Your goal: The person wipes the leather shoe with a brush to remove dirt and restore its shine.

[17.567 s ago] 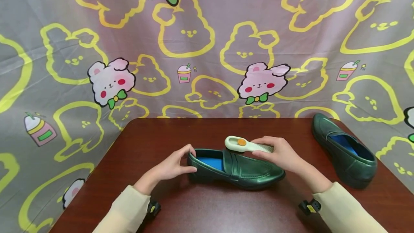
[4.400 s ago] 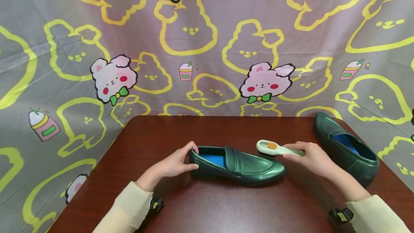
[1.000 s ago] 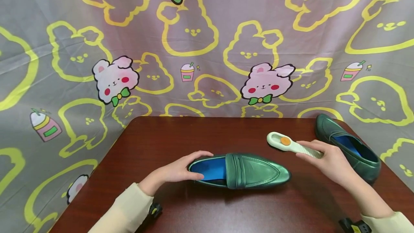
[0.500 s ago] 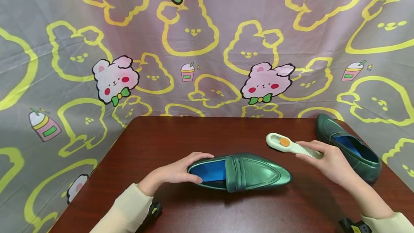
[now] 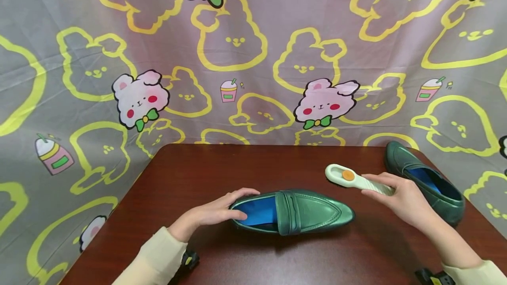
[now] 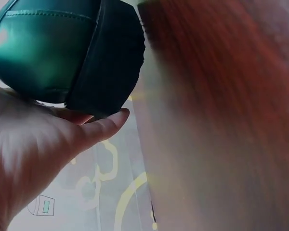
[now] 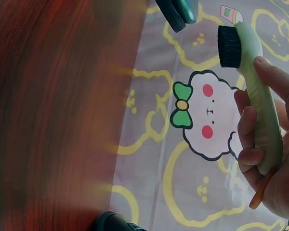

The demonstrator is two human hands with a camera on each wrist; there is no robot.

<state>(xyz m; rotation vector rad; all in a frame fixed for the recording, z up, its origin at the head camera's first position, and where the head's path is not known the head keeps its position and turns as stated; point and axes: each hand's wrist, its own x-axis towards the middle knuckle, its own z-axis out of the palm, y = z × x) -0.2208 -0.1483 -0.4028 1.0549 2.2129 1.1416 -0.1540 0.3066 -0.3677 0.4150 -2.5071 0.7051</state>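
My left hand [image 5: 214, 211] grips a dark green loafer [image 5: 317, 212] with a blue insole by its heel end. The loafer is tilted, its upper and opening facing me and its toe pointing right. In the left wrist view its heel [image 6: 108, 62] stands off the table, with fingers under and behind it. My right hand [image 5: 404, 195] holds a shoe brush [image 5: 358, 180] by its pale green handle, right of the toe and apart from the loafer. An orange button [image 5: 348, 175] sits on the brush's head. Dark bristles [image 7: 229, 46] show in the right wrist view.
A second green loafer [image 5: 431, 181] stands at the table's right edge, partly behind my right hand. The reddish-brown table [image 5: 198, 166] reaches back to a patterned cloth [image 5: 245, 118]. An orange loop [image 7: 262, 190] hangs from the brush's handle end.
Earlier the brush was over the loafer's upper; it has since moved right, past the toe. The loafer has gone from upright to tilted towards me. In the last second both hands barely move.
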